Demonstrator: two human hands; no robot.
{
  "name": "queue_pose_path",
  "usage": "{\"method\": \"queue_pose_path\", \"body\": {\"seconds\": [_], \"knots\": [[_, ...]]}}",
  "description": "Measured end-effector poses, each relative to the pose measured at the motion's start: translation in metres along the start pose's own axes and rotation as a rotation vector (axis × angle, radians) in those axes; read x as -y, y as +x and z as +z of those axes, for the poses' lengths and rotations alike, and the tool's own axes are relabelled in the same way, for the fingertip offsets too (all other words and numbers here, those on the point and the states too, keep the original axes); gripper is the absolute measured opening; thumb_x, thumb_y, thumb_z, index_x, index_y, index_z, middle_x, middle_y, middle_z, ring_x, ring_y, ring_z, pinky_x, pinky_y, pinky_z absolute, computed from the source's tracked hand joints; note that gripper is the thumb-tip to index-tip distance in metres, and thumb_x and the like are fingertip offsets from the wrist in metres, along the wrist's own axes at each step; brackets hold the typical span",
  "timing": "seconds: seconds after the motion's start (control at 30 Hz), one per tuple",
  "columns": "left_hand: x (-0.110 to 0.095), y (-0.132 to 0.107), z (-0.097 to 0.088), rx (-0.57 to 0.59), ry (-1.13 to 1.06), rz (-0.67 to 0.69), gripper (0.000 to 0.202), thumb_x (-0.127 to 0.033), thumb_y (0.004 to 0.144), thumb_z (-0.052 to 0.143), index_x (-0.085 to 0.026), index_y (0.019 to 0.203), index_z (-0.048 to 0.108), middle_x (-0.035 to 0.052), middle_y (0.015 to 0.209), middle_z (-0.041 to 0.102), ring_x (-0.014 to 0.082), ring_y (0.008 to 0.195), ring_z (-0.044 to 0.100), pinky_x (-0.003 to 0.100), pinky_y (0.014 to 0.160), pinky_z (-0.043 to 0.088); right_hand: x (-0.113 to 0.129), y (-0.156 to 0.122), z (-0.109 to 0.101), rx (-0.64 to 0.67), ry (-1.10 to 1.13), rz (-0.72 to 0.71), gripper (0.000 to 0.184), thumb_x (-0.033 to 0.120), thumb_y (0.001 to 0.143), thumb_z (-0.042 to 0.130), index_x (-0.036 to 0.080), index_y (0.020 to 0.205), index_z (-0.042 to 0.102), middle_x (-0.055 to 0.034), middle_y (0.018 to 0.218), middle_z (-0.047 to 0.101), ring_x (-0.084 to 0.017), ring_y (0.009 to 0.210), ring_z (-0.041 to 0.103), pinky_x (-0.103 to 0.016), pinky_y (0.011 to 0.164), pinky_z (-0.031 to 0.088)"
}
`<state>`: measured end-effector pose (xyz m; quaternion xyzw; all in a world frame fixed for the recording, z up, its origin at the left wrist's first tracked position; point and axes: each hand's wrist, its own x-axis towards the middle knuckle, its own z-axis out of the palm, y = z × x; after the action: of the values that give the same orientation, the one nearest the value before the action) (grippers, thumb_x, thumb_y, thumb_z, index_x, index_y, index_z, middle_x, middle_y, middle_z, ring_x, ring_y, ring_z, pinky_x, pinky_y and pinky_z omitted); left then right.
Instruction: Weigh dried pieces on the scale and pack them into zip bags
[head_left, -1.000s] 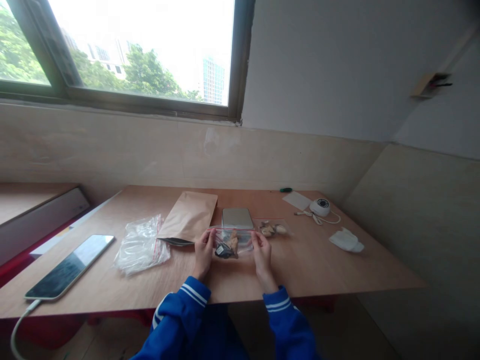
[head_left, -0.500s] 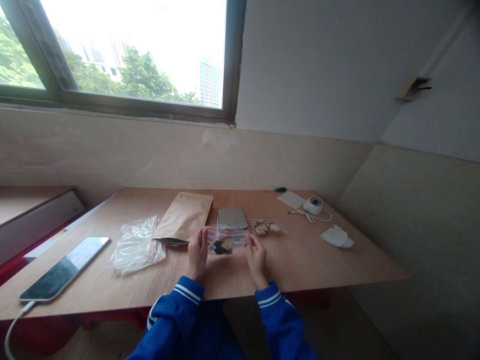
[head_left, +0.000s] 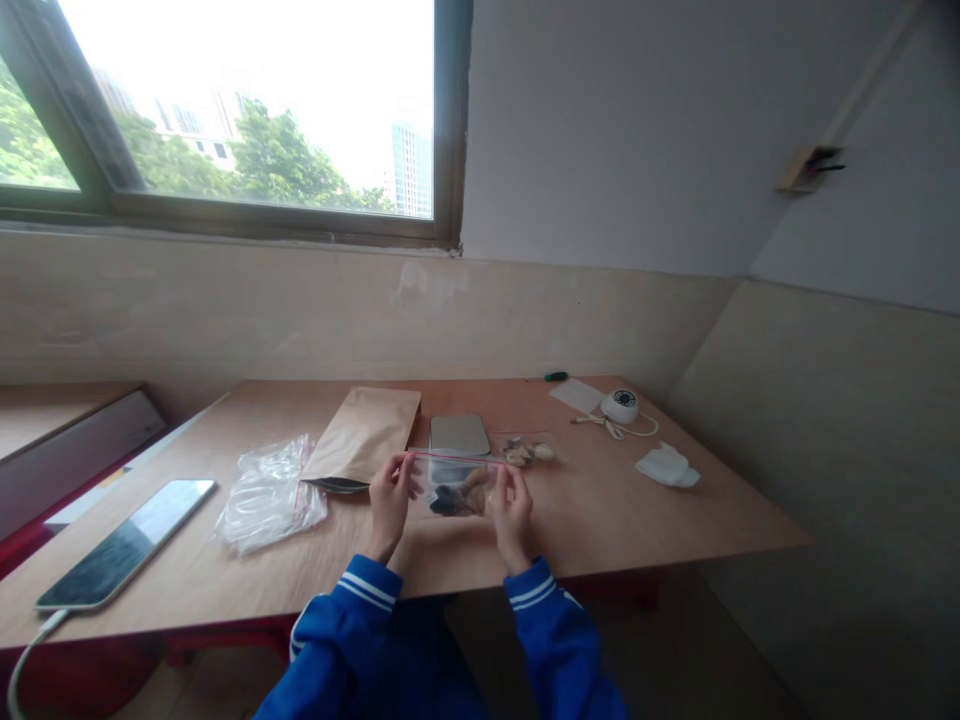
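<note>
A small clear zip bag (head_left: 450, 505) with a red strip along its top is stretched between my hands above the table's front part. Dark and tan pieces lie inside it; their kind is not clear. My left hand (head_left: 391, 500) pinches its top left corner, and my right hand (head_left: 512, 508) pinches the top right corner. Right behind the bag sits a flat scale-like device (head_left: 459, 434) with a silvery top. Another zip bag (head_left: 531, 450), holding several pale and brown pieces, rests to the right of that device.
Left of my hands lie a brown paper pouch (head_left: 367, 432), a heap of clear plastic bags (head_left: 270, 495) and a phone (head_left: 127, 545) on a cable. To the right are a white dome camera (head_left: 619, 405) with its cord, a crumpled white tissue (head_left: 667, 466) and a paper sheet (head_left: 576, 395).
The zip bag now hangs flatter and tauter, its top edge straighter, and the pieces inside have shifted. Both hands still hold it. My view has turned slightly to the right.
</note>
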<state>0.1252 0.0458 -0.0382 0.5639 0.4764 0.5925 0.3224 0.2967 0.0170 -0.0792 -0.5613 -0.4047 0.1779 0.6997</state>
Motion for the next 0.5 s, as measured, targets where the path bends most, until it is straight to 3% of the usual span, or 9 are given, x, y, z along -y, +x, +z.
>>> {"method": "queue_pose_path", "body": {"seconds": [0.1, 0.23, 0.37, 0.5], "knots": [[0.016, -0.007, 0.001, 0.032, -0.126, -0.140, 0.038, -0.055, 0.080, 0.056, -0.018, 0.077, 0.057, -0.0055, 0.049, 0.050, 0.0098, 0.040, 0.049, 0.020, 0.040, 0.038, -0.003, 0.000, -0.001, 0.040, -0.021, -0.027, 0.036, 0.049, 0.088, 0.047, 0.017, 0.090, 0.063, -0.0095, 0.087, 0.072, -0.022, 0.083, 0.068, -0.031, 0.073, 0.052], [0.020, -0.011, 0.002, 0.085, -0.214, -0.233, 0.041, -0.058, 0.077, 0.057, -0.017, 0.083, 0.057, -0.0032, 0.059, 0.058, 0.0104, 0.045, 0.054, 0.019, 0.039, 0.039, -0.011, 0.002, -0.001, 0.039, -0.033, 0.012, 0.039, 0.050, 0.088, 0.047, 0.016, 0.095, 0.064, -0.0113, 0.092, 0.072, -0.023, 0.086, 0.068, -0.032, 0.076, 0.053], [0.017, -0.013, 0.002, 0.120, -0.258, -0.195, 0.038, -0.052, 0.078, 0.059, -0.017, 0.093, 0.059, 0.0002, 0.072, 0.065, 0.0117, 0.055, 0.061, 0.021, 0.046, 0.046, -0.017, 0.002, -0.002, 0.021, -0.048, -0.002, 0.040, 0.049, 0.088, 0.048, 0.015, 0.097, 0.066, -0.0113, 0.091, 0.073, -0.023, 0.083, 0.069, -0.032, 0.073, 0.054], [0.017, -0.015, 0.001, 0.171, -0.238, -0.155, 0.035, -0.048, 0.080, 0.060, -0.017, 0.097, 0.059, 0.0009, 0.076, 0.066, 0.0114, 0.053, 0.061, 0.021, 0.046, 0.046, -0.010, -0.003, -0.002, 0.104, -0.137, -0.215, 0.030, 0.041, 0.091, 0.048, 0.018, 0.095, 0.068, -0.0089, 0.091, 0.073, -0.021, 0.082, 0.069, -0.031, 0.073, 0.054]]}}
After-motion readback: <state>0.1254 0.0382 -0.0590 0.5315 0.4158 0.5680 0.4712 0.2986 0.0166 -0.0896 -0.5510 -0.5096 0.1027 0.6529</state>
